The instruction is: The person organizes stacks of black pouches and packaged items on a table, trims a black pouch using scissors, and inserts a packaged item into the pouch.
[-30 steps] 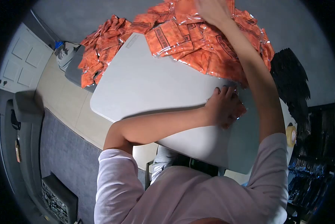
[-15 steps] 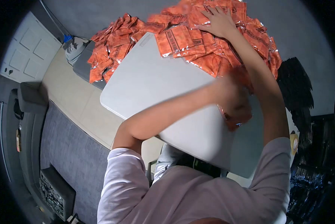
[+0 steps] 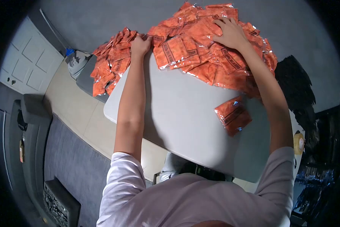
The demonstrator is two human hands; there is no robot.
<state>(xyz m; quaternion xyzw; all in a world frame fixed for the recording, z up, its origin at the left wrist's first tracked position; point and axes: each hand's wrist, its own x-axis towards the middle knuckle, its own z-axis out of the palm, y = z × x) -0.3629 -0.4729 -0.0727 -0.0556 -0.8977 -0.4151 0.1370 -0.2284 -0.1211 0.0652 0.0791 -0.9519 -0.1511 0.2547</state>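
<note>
A large heap of orange packets in clear plastic [image 3: 200,49] covers the far side of the white table [image 3: 177,109]. My right hand [image 3: 230,34] lies on this heap with its fingers spread. At the heap's left end, my left hand [image 3: 141,44] touches the packets between the large heap and a smaller orange pile [image 3: 111,62]; its fingertips are partly hidden, so whether it grips one is unclear. One separate orange packet [image 3: 233,115] lies flat on the table, nearer to me and right of the middle.
A roll of tape [image 3: 298,143] stands at the right. Black items [image 3: 295,85] hang or lie beyond the table's right side. On the left are a white door [image 3: 30,56], a grey sofa [image 3: 28,151] and a white bag [image 3: 78,63].
My left hand has let go of the separate packet and moved far left to the other packets. My right hand has settled on the large heap with fingers spread.
</note>
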